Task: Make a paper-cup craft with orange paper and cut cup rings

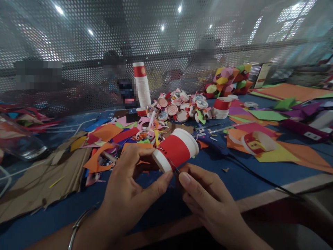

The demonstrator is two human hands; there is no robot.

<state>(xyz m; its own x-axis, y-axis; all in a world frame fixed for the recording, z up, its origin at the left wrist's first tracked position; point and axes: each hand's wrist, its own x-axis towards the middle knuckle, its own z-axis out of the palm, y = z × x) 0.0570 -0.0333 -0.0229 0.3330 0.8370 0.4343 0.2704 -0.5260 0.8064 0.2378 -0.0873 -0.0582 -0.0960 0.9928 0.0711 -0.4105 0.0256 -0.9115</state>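
My left hand point(132, 184) is closed around the bottom end of a paper cup point(175, 149), which is white with a broad red band. The cup lies tilted, its rim towards the upper right. Small dark marks or slits run along the red band near its base. Pinched in my right hand point(205, 191) is a thin dark pointed blade point(176, 168), its tip against the red band. My fingers hide its handle, so its exact kind cannot be made out. Just behind the cup lies a blue glue gun point(212, 143) with a black cord.
Behind stand a tall stack of paper cups point(142, 86) and a heap of cut cup pieces point(177, 107). Coloured paper scraps point(106, 133) and cardboard point(49, 180) lie left. A cut cup ring point(257, 143) sits on coloured paper at right. Perforated mesh point(166, 45) rises behind the table.
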